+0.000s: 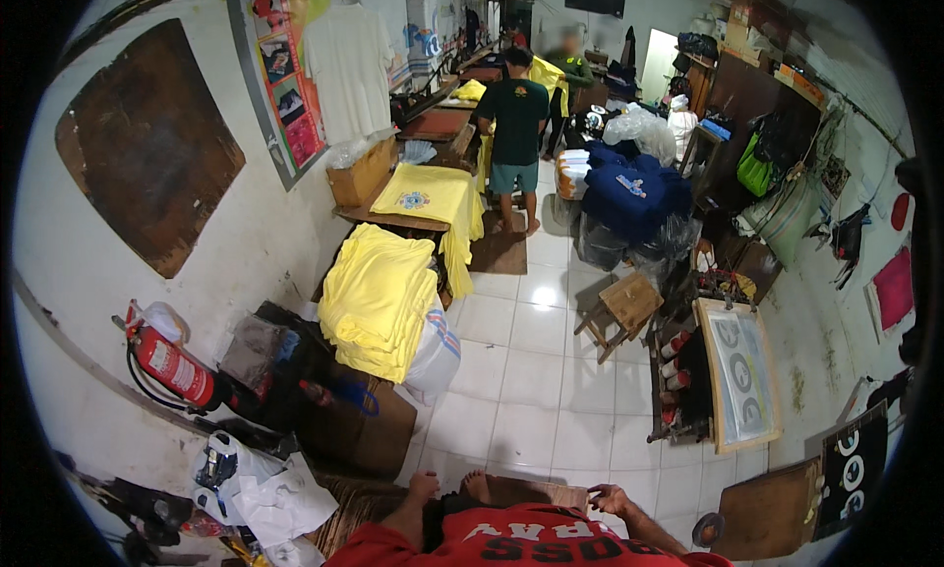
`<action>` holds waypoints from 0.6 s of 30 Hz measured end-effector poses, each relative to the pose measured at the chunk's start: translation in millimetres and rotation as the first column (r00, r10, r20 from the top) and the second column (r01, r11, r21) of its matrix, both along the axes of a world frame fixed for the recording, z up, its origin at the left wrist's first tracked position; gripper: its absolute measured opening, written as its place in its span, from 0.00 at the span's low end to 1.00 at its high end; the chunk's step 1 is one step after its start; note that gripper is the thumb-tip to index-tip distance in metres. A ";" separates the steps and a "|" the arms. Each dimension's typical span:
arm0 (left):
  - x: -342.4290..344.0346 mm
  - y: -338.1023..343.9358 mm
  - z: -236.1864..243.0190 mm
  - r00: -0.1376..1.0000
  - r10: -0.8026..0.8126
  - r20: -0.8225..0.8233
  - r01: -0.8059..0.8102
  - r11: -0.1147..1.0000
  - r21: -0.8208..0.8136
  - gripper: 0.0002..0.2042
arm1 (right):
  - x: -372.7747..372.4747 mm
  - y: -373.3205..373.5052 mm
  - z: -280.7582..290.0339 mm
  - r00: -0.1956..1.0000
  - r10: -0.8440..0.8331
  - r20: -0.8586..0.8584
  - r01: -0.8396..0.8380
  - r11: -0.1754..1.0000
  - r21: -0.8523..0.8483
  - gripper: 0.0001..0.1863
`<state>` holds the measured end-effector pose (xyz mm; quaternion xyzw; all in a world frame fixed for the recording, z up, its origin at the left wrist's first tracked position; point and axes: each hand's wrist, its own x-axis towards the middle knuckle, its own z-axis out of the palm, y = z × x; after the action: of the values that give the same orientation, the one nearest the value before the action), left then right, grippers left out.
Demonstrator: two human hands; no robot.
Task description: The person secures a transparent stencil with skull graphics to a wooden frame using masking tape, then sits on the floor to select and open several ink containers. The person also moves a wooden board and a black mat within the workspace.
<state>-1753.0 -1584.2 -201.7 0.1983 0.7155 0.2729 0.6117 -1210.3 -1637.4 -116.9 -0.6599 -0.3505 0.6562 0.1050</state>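
a: how are the hands placed?

b: the right hand (612, 498) is seen resting low by the knee, fingers loosely spread, with nothing held. the left hand (425, 486) is laid beside the bare feet (476, 484); whether its fingers are spread or curled cannot be told, and no object is seen in it.

a: and the work itself?

b: a tall stack of folded yellow shirts (379, 301) is piled on the bundles at the left wall, well apart from both hands. another yellow shirt (430, 197) is spread on the wooden table (356, 212) further back, its printed emblem facing up. a framed printing screen (742, 372) is leaned at the right, beside a small wooden stool (622, 309).

a: so how far along is it judged to be?

b: a large share appears finished and stacked. nothing is being handled here now; a person in a dark green shirt (515, 124) is seen standing at the far tables, so some work is judged still open there.
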 end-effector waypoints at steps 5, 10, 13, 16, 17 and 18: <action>24.5 -17.4 4.8 0.975 0.072 0.209 -0.107 0.980 0.165 0.15 | 62.8 -45.9 -29.4 0.903 -0.413 -0.119 0.355 0.872 -0.337 0.32; 70.0 -106.5 3.3 0.908 -0.268 -0.321 0.346 0.912 0.218 0.19 | 103.1 -130.6 -33.8 0.957 -0.287 -0.046 0.284 0.957 -0.062 0.27; 111.7 -195.3 17.8 0.653 -0.523 -0.548 0.628 0.778 0.007 0.19 | 105.1 -200.8 -50.2 0.943 -0.325 0.068 0.327 0.945 -0.024 0.23; 125.5 -259.8 43.3 0.550 -0.607 -0.574 0.764 0.643 0.051 0.18 | 115.8 -286.9 -69.4 0.892 -0.449 -0.040 0.428 0.872 -0.237 0.20; 125.7 -272.4 51.5 0.611 -0.518 -0.599 0.697 0.711 0.096 0.19 | 120.0 -314.1 -74.5 0.868 -0.473 -0.150 0.412 0.855 -0.314 0.20; 125.6 -280.7 58.3 0.659 -0.449 -0.603 0.618 0.781 0.093 0.19 | 116.8 -338.9 -81.1 0.872 -0.455 -0.183 0.387 0.867 -0.314 0.20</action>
<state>-1627.4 -1864.8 -143.4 0.5587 0.7200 0.1119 0.3962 -1093.5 -1976.3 -198.0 -0.6404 -0.0888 0.7363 0.1998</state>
